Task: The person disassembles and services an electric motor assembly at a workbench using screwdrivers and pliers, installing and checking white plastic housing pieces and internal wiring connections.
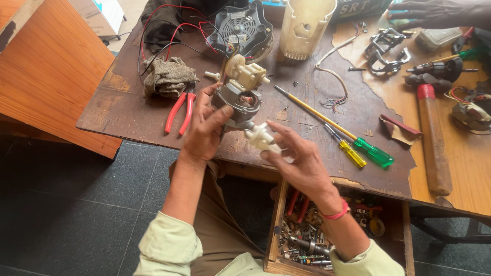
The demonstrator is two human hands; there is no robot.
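Note:
My left hand [206, 128] grips a small electric fan motor [238, 95] by its grey metal body, holding it above the front edge of the worn workbench [128, 110]. A cream plastic gearbox sits on the motor's far end. My right hand [299, 156] pinches a white plastic piece [261, 137] at the motor's near shaft end. Both hands touch the same assembly.
Red-handled pliers [179, 112] and a rag [166, 76] lie left. A long green-handled screwdriver [332, 125] and a yellow one [348, 149] lie right, beside a wooden mallet [433, 140]. An open drawer [307, 235] of parts sits below. Another person's hand [434, 13] rests far right.

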